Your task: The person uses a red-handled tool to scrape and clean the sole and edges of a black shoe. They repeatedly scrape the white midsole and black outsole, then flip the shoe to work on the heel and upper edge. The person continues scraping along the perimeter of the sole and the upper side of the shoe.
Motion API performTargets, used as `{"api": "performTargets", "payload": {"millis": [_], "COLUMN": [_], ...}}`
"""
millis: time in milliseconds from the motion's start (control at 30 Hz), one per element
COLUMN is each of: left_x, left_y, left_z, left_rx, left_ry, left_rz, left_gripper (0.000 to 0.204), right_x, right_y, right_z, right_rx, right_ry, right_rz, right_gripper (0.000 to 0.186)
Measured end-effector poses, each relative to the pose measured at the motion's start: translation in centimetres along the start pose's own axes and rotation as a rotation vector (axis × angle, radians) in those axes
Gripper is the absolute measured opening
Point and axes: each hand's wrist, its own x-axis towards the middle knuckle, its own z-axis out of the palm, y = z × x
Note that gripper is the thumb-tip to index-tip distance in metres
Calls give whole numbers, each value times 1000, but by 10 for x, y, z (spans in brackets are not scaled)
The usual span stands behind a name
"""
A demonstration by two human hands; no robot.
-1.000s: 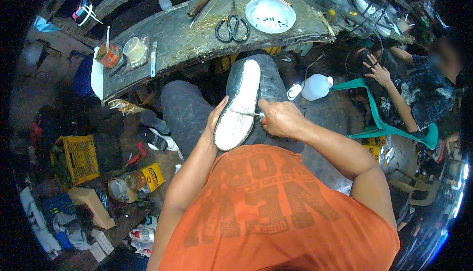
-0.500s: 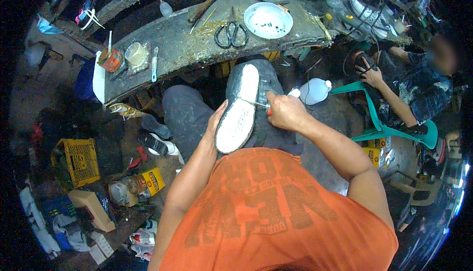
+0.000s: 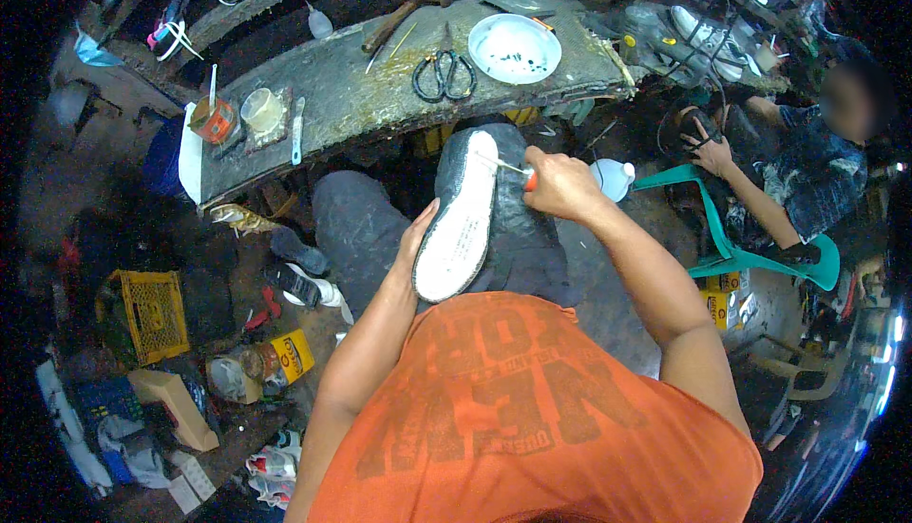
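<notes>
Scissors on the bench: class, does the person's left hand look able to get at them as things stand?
Probably yes: the scissors lie uncovered near the bench's near edge, and nothing seems to block the left hand, though it would have to leave the shoe it touches.

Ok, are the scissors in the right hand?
No, the right hand grips an orange-handled tool, while the scissors lie on the bench.

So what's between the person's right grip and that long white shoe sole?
In the head view, a slim orange-handled tool: its thin metal shaft reaches from the right grip over the long white shoe sole.
</notes>
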Motion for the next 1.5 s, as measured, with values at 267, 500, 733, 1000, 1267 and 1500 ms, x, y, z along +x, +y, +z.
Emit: {"api": "performTargets", "payload": {"millis": [267,500,733,1000,1267,1500], "left_x": [-2,-5,-32,-82,-63,93], "left_y": [-2,2,27,63,149,185], "left_z": [-2,10,19,60,189,321], "left_rx": [86,84,206,913,1660,2226], "left_ry": [-49,26,155,-5,-62,-806], "left_rz": [96,49,42,317,629,1117], "left_gripper": [40,50,68,52,86,56], "right_x": [-2,-3,-25,-18,3,-11], "right_y": [-28,4,106,102,68,93], "right_z": [29,53,45,44,43,30], "right_rx": [36,1020,1564,1534,1554,1705], "right_ry": [-146,168,411,439,436,808], "right_rz": [-84,288,640,583,431,335], "right_gripper": [48,37,21,32,33,30]}}
